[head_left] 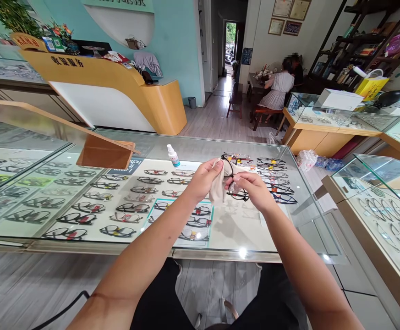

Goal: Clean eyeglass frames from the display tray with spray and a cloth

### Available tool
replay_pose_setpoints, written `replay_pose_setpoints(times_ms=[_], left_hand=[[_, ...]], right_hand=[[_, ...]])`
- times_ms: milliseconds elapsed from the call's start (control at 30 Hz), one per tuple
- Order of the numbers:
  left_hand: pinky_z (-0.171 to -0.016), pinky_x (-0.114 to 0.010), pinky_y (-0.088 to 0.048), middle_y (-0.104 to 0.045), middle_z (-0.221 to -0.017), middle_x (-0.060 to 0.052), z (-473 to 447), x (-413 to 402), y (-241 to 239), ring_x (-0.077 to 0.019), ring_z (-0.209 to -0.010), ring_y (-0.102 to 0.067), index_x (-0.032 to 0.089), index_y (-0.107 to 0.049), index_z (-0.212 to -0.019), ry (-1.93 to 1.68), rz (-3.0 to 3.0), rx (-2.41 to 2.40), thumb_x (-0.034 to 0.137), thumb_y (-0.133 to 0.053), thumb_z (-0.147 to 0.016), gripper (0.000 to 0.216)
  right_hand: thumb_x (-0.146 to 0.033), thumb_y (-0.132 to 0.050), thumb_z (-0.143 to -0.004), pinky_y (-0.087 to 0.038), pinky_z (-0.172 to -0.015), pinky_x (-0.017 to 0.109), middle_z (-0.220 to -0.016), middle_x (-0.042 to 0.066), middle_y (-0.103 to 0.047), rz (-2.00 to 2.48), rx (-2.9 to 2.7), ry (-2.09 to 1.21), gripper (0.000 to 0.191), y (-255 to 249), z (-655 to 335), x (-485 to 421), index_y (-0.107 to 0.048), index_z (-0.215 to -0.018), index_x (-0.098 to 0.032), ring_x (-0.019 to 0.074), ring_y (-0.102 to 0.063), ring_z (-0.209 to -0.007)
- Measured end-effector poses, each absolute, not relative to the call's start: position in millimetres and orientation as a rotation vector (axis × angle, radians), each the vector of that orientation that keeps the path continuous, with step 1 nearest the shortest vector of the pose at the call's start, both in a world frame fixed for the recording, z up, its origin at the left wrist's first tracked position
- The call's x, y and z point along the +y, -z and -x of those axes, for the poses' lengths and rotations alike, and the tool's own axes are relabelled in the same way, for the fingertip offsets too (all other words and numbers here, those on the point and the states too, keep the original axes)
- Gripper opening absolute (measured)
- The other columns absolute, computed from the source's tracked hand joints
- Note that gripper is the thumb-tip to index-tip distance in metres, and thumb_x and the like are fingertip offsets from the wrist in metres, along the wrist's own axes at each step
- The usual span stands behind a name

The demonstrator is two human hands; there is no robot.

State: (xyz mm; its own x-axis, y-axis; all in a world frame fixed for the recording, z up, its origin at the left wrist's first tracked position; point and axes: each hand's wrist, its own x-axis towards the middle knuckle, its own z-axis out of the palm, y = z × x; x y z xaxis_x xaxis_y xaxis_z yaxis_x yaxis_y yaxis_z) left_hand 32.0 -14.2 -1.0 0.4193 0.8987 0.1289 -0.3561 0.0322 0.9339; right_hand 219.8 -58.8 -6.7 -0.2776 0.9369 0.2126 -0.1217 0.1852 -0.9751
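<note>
Above a glass display counter (289, 220), both my hands work on one pair of black-framed glasses (238, 194). My left hand (205, 178) is closed on a beige cleaning cloth (218, 185) that wraps one side of the glasses. My right hand (253, 188) is closed on the frame near a lens. A small white spray bottle (173, 155) stands on the glass just behind my left hand.
Several rows of glasses lie under the counter glass (93, 201), and more pairs lie on top at the right (271, 172). A wooden reception desk (117, 91) stands behind. Another display case (381, 206) is at my right. People sit at a table (278, 87) far back.
</note>
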Motion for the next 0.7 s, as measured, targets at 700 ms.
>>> replay_pose_setpoints(times_ms=[700], left_hand=[[-0.061, -0.022, -0.053, -0.067, -0.071, 0.001, -31.4, -18.5, -1.8, -0.0098, -0.059, -0.060, 0.017, -0.065, -0.094, -0.959, -1.197, 0.501, 0.050, -0.092, -0.083, 0.045]], right_hand=[[-0.059, -0.075, -0.095, -0.050, -0.075, 0.032, -0.086, 0.005, -0.077, 0.841, -1.390, -1.328, 0.039, 3.7, -220.5, -61.8, -0.086, -0.093, -0.021, 0.0176, -0.062, -0.076]])
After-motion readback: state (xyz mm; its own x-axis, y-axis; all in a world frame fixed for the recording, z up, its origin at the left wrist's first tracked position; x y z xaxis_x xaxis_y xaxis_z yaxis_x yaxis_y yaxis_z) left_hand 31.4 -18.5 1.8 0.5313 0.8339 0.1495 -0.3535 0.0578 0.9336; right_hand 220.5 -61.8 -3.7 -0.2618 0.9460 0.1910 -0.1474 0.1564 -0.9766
